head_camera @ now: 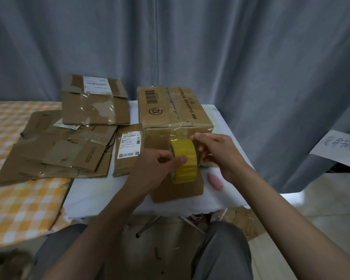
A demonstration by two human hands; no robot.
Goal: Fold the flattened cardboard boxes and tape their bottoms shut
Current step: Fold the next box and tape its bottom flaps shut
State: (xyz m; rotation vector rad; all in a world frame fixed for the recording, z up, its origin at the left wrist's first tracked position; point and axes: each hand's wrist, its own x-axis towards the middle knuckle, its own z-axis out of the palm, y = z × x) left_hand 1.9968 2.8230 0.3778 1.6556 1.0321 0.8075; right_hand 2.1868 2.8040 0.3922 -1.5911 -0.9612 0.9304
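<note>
A folded-up cardboard box (pixel 170 110) stands on the white table (pixel 101 190), its taped seam facing up. In front of it I hold a yellow roll of tape (pixel 185 160) upright. My left hand (pixel 160 168) grips the roll from the left, thumb across its outer face. My right hand (pixel 216 152) holds the roll's right side, fingertips at its top edge near the box's front face. A strip of clear tape runs over the box's front edge. Several flattened boxes (pixel 59 150) lie stacked to the left.
A pink cutter (pixel 215 181) lies on the table right of the roll. A checked orange cloth (pixel 18 199) covers the surface at left. Grey curtains hang behind. A handwritten paper sheet (pixel 339 148) sits at far right. My knees are below the table edge.
</note>
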